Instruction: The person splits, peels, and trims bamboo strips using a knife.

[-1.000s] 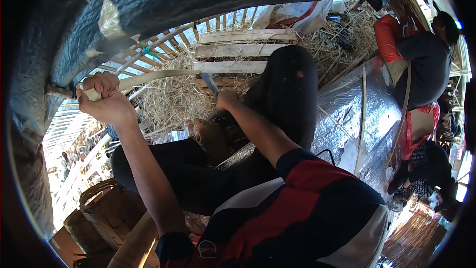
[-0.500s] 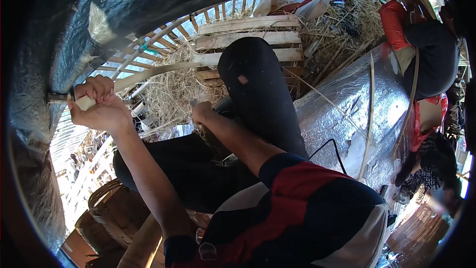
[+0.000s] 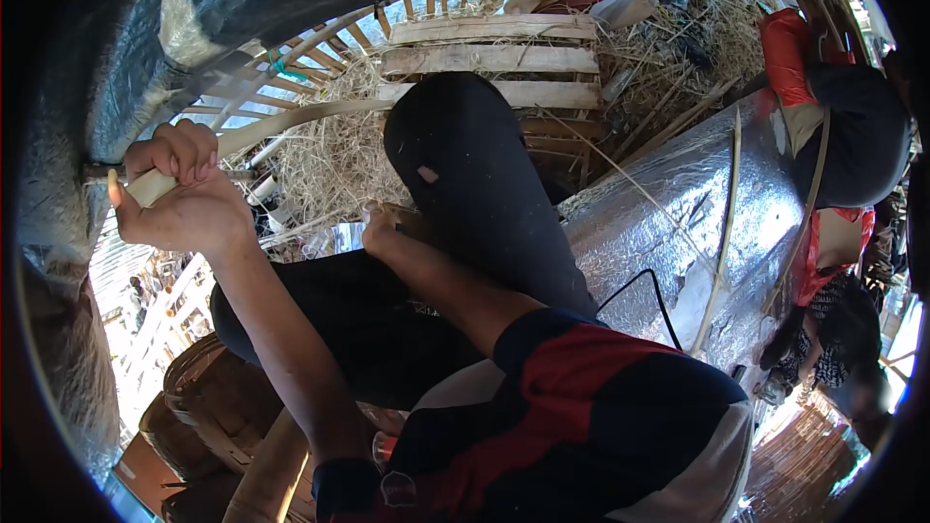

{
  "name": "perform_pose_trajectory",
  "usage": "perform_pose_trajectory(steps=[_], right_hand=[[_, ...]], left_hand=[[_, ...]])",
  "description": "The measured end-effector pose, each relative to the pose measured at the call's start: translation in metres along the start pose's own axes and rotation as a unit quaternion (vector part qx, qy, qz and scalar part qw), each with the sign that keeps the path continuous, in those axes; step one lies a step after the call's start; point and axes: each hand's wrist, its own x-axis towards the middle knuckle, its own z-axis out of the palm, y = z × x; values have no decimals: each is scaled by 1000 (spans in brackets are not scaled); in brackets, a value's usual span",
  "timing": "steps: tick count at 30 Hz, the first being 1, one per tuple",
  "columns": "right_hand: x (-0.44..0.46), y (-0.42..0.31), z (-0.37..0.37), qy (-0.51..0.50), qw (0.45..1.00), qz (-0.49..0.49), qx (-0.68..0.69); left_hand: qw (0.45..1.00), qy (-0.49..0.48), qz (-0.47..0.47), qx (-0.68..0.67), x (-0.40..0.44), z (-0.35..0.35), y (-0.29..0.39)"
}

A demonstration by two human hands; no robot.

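Hands [image 3: 199, 203] two, left gripping one pale strip [image 3: 291, 118].

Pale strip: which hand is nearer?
Left. The left hand is closed around the pale strip near one end; the right hand is apart from it, lower in view.

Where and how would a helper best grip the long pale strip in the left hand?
Probably the bare middle of the pale strip, from above, where nothing covers it: it is long, slender and bowed, and the left hand grips it near one end.
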Motion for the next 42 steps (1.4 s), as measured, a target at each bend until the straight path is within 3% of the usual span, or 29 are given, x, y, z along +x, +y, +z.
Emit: perform_pose_trajectory(steps=[3,13,15,21,25,27,29,35,42], right_hand=[[-3,-3,5,-4,1000,-4,1],[-8,-9,11,-14,1000,-16,4],[-9,-9,11,-15,1000,-16,4],[-9,-7,11,-18,1000,-19,6],[-8,-7,11,-21,1000,-21,6],[-7,-8,11,-20,1000,-23,3],[-6,-10,11,-20,999,-26,2],[-5,-6,10,-20,999,-27,4],[0,1,3,-19,999,-28,9]], left_hand=[[998,-41,-22,-30,0,-3,-4],[999,-27,-20,0,-1,-4,1],[997,-76,-26,-22,0,-8,-1],[997,-73,-27,-24,1,-17,2],[994,-106,19,-23,4,-17,6],[995,83,58,18,1,-2,6],[998,37,51,-7,7,-13,3],[988,129,62,55,7,-4,10],[988,134,57,49,10,-13,13]])
